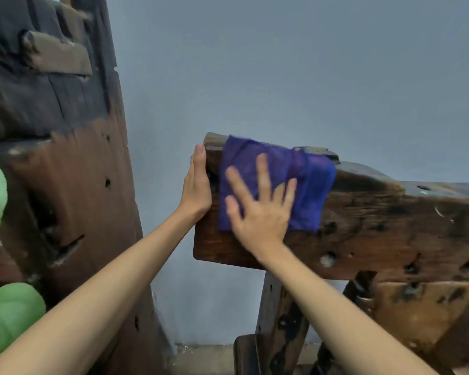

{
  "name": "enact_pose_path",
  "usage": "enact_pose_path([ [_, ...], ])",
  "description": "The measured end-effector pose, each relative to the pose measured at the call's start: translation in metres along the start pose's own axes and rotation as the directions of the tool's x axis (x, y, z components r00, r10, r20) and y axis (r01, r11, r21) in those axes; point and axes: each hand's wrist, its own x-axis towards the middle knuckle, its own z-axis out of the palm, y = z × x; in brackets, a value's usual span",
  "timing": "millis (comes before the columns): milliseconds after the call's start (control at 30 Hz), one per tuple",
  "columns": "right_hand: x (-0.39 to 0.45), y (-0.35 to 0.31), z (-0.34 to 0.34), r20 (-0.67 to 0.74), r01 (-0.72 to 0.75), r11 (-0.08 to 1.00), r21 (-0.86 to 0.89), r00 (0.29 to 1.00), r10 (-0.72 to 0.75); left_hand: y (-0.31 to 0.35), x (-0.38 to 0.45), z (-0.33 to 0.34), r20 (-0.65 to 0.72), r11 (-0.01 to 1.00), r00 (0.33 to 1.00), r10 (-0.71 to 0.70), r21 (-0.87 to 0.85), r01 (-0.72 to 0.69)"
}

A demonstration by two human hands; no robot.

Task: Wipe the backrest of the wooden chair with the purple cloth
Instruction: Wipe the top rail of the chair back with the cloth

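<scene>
A plain indoor room, which kind unclear: a bare blue-grey wall (282,63) at 12 o'clock, weathered rustic wooden furniture (65,171) at 9 o'clock, green cushions (10,318) at 8 o'clock.

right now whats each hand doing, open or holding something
Left hand: open, flat against the end of the backrest, holding nothing.
Right hand: open, fingers spread, pressing the purple cloth on the backrest.

Both forearms are bare, with no sleeves showing. The left hand (197,185) and right hand (257,207) wear no gloves, rings or watches
</scene>
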Motion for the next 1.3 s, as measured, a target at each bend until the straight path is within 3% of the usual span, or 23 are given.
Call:
enact_pose_path([
  [100,-0.06,0.002,-0.009,0.25,0.186,0.977,0.102,0.946,-0.206,-0.002,-0.001,-0.003,0.011,0.998,0.998,-0.064,-0.01,0.064],
  [167,-0.099,0.038,-0.025,0.441,0.15,0.984,0.098,0.88,-0.178,-0.002,-0.003,-0.007,-0.008,0.994,1.0,-0.028,0.108,0.029],
  [233,-0.122,0.086,-0.046,0.488,0.051,0.999,0.017,0.871,-0.053,0.004,-0.006,-0.012,-0.116,0.936,0.982,0.148,0.338,-0.101],
  [300,-0.125,0.133,-0.067,0.507,0.023,0.995,-0.094,0.861,0.028,0.021,-0.009,-0.008,-0.141,0.723,0.885,0.444,0.64,-0.261],
  [367,-0.099,0.165,-0.081,0.523,-0.071,0.97,-0.234,0.831,0.187,0.043,-0.011,0.017,0.081,0.402,0.804,0.589,0.834,-0.378],
  [433,-0.056,0.177,-0.092,0.436,-0.249,0.943,-0.22,0.84,0.324,0.063,-0.012,0.06,0.307,0.176,0.828,0.469,0.886,-0.428],
  [533,0.027,0.186,-0.094,0.398,-0.239,0.96,-0.143,0.875,0.277,0.084,0.005,0.122,0.38,0.137,0.907,0.185,0.903,-0.406],
  [567,0.056,0.189,-0.09,0.447,-0.252,0.956,-0.147,0.846,0.292,0.086,0.014,0.134,0.386,0.146,0.915,0.114,0.905,-0.4],
  [633,0.102,0.197,-0.072,0.647,-0.347,0.93,-0.12,0.683,0.338,0.082,0.026,0.146,0.406,0.139,0.91,0.085,0.9,-0.414],
  [700,0.13,0.212,-0.05,0.843,-0.54,0.84,-0.058,0.425,0.331,0.08,0.031,0.148,0.395,0.182,0.91,0.126,0.893,-0.412],
  [767,0.139,0.222,-0.037,0.911,-0.652,0.753,-0.088,0.254,0.326,0.079,0.031,0.145,0.371,0.248,0.922,0.111,0.888,-0.387],
  [800,0.142,0.224,-0.035,0.912,-0.635,0.767,-0.093,0.255,0.322,0.081,0.031,0.143,0.347,0.266,0.933,0.096,0.894,-0.36],
  [900,0.135,0.221,-0.053,0.888,-0.499,0.863,-0.083,0.355,0.291,0.085,0.031,0.143,0.186,0.208,0.976,0.116,0.956,-0.207],
  [933,0.126,0.219,-0.064,0.866,-0.427,0.902,-0.057,0.429,0.258,0.085,0.03,0.145,0.139,0.204,0.981,0.136,0.965,-0.165],
  [1033,0.075,0.204,-0.097,0.656,-0.207,0.978,0.021,0.741,0.143,0.081,0.031,0.153,0.106,0.239,0.976,0.189,0.959,-0.151],
  [1067,0.061,0.192,-0.104,0.6,-0.132,0.989,0.063,0.797,0.068,0.081,0.033,0.154,0.11,0.23,0.975,0.192,0.961,-0.154],
  [1200,0.075,0.135,-0.099,0.601,-0.022,0.976,0.218,0.791,-0.116,0.086,0.038,0.157,0.014,0.331,0.993,0.115,0.942,-0.052],
  [1300,0.119,0.124,-0.073,0.67,-0.017,0.952,0.305,0.715,-0.201,0.093,0.043,0.147,-0.07,0.603,0.997,-0.035,0.794,0.077],
])
